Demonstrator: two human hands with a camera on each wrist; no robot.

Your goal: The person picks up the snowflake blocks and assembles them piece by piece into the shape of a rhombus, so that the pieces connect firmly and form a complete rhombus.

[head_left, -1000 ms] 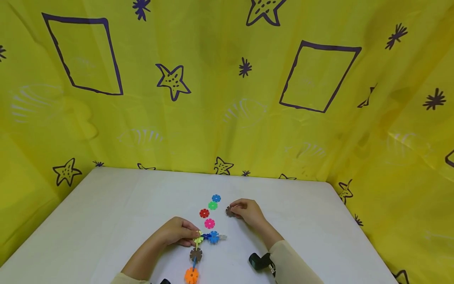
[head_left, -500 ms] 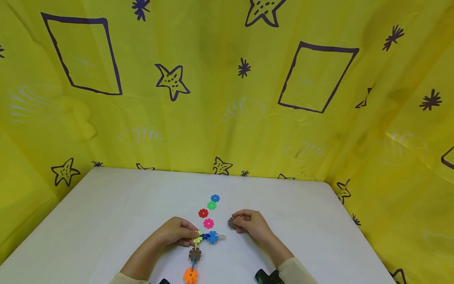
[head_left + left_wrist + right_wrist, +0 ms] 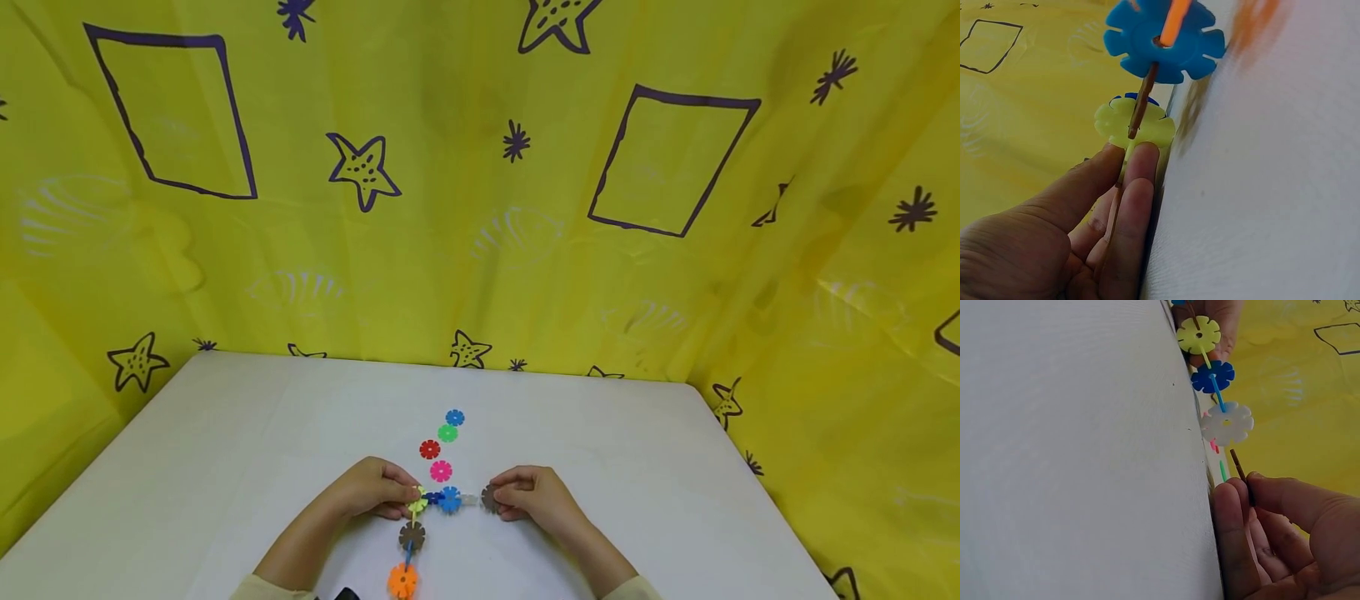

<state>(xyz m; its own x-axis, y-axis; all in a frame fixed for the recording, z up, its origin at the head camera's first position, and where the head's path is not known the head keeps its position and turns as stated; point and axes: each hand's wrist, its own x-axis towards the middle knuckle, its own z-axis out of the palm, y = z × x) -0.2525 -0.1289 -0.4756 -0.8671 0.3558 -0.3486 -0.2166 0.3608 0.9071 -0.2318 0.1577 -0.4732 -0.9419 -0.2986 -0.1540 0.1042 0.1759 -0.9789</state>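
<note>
The right wrist view shows the face of the white disc (image 3: 1239, 427) at the end of the chain (image 3: 450, 499), a gap short of the brown disc (image 3: 489, 498) the right hand (image 3: 536, 493) pinches; from the head, the white one is nearly edge-on. The left hand (image 3: 378, 490), well apart, pinches the yellow disc (image 3: 417, 502). Since half a second ago, the right hand has drawn the brown disc nearer the person, level with the white one.

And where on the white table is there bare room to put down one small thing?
Wide bare patches of table lie left of the left hand and right of the right hand, both reaching the yellow curtain. Crowded: the disc chain between the hands, and four loose discs beyond it.
</note>
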